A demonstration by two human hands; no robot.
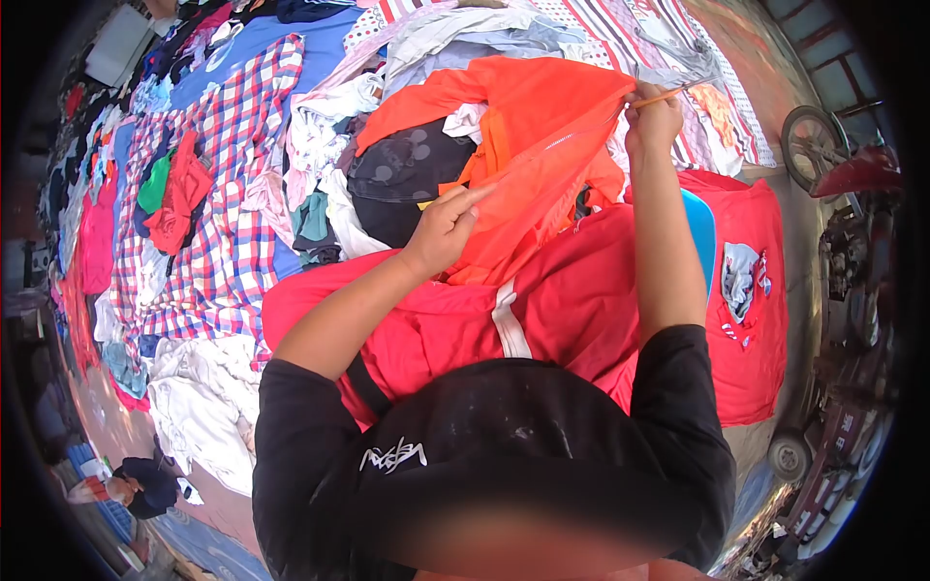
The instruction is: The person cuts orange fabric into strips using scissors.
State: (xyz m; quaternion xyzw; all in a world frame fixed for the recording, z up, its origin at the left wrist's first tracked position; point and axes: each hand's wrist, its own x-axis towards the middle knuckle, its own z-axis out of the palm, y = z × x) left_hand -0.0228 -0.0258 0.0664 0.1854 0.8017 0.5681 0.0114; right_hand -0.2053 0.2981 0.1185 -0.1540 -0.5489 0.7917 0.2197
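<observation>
An orange zip-up garment [542,107] is spread out in front of me, its upper right corner raised. My right hand [655,118] is closed at that corner, and a thin orange stick-like object [661,99] juts from its fingers to the right. My left hand [448,230] is at the garment's lower left edge, the index finger lying along the cloth and the other fingers curled. Partly under the garment lies a black piece of clothing [402,174] with faint round spots. Red cloth [417,310] with a white band [509,320] lies between my arms.
Heaped clothes surround the work, among them a red-blue checked cloth [254,116] and a white garment [199,397] at left. A blue curved edge [699,237] and more red cloth [756,358] are at right. Beyond stand vehicles with a wheel [812,143]. Another person [150,489] is at lower left.
</observation>
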